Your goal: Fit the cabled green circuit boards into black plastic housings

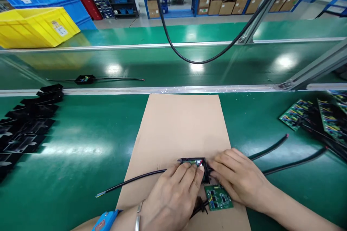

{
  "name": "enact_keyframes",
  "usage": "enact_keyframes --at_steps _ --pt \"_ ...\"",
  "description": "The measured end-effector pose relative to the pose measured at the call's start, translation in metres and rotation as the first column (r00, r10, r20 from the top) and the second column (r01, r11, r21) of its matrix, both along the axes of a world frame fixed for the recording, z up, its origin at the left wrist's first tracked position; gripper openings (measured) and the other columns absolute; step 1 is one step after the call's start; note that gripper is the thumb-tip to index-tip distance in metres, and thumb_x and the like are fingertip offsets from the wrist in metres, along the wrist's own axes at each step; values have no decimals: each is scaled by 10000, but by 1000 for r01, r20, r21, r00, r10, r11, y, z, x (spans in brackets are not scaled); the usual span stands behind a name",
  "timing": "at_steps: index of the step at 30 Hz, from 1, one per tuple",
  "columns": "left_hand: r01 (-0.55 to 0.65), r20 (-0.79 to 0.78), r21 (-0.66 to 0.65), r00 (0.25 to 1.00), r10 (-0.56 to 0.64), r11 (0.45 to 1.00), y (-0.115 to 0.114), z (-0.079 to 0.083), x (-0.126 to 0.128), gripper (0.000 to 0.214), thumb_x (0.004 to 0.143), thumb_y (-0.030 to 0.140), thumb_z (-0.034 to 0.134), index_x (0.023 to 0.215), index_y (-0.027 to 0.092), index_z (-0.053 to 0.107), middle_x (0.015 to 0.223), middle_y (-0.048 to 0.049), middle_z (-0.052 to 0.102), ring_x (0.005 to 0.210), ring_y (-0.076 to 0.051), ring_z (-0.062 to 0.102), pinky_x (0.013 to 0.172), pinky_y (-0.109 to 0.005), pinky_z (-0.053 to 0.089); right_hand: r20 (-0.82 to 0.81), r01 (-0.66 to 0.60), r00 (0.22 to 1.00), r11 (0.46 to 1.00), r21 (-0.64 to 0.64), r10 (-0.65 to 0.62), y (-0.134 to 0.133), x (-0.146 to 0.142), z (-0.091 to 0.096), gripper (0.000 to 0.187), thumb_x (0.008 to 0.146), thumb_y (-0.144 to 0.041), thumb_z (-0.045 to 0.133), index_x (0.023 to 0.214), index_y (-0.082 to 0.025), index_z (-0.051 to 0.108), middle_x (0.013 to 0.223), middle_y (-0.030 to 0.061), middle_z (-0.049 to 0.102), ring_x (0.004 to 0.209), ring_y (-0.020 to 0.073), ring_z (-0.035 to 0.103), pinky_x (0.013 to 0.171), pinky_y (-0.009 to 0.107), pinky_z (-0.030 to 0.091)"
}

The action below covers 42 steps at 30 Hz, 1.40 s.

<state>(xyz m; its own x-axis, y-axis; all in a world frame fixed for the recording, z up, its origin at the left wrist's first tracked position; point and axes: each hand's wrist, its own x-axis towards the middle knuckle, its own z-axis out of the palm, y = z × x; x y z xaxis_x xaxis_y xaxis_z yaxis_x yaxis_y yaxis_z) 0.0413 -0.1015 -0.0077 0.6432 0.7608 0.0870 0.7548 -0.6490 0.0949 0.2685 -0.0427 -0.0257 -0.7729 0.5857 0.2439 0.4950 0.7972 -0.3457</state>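
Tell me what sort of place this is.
Likely an electronics assembly workshop: a small green rectangular circuit board lies on a flat brown cardboard sheet, and blue metal shelving with brown cardboard boxes stands beyond the glossy green workbench.

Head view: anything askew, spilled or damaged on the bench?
Small pale specks dot the glossy green tabletop, right of the flat brown cardboard sheet's far edge: possibly debris, too small to identify. Nothing else plainly stands out.

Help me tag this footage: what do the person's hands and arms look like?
The left hand and right hand are ungloved, no sleeves visible. A silvery bangle is at the left wrist; farther up that arm is a blue item with a reddish panel, apparently worn.
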Motion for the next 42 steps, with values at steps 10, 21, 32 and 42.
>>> enact_keyframes --at_steps 10,21,32,42 --pt "133 -80 -42 988 -136 990 8 5 6 472 894 209 461 1327 21 470 1143 -108 603 1060 -282 486 908 -444 386 -38 8 999 963 -270 -19 4 -8 11 242 867 -43 408 805 -180 597 780 35 554 782 187 440 703 338 351" --pt "-77 488 -196 857 165 978 39 25 -40 412 831 126 498 1233 189 566 1091 -74 614 962 -207 546 828 -391 450 -123 19 991 979 -205 -45 -2 4 4 245 922 -115 488 1137 -193 576 966 65 582 887 215 483 760 381 384" --pt "-108 309 -512 903 300 852 51 18 -51 216 731 110 612 920 215 608 915 -11 617 903 -203 538 798 -350 434 -222 11 975 999 -51 -22 -14 -17 14 253 917 -81 443 1083 -148 622 968 84 605 874 219 496 756 372 394" --pt "-80 297 -529 915 272 845 48 15 -48 121 763 83 565 790 196 596 794 -1 563 816 -171 506 762 -308 392 62 -33 998 995 94 27 -23 -77 11 216 808 -342 697 885 -140 705 821 48 603 774 214 466 716 372 370"
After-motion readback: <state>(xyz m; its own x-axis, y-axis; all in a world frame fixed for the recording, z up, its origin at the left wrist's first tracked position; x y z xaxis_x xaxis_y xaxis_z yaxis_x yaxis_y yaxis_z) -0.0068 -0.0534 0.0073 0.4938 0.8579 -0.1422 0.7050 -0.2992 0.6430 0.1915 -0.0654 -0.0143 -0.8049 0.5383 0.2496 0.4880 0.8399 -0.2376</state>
